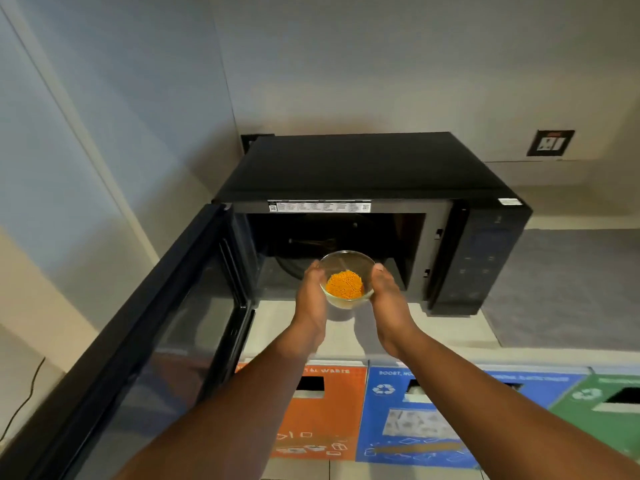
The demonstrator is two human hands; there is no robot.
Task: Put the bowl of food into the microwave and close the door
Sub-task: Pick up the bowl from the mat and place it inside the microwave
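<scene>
A clear glass bowl (347, 263) with orange food (345, 285) in it hangs just in front of the black microwave's (363, 168) open cavity. My left hand (311, 292) grips its left side and my right hand (388, 296) grips its right side. The microwave door (145, 341) is swung wide open to the left. Inside the dark cavity I see part of the turntable (294, 265).
The microwave stands on a pale counter (450, 327) against the wall, with its control panel (485, 251) at the right. A wall socket (550, 143) sits at the upper right. Below the counter edge are orange (325, 410), blue (415, 427) and green (602, 410) waste bins.
</scene>
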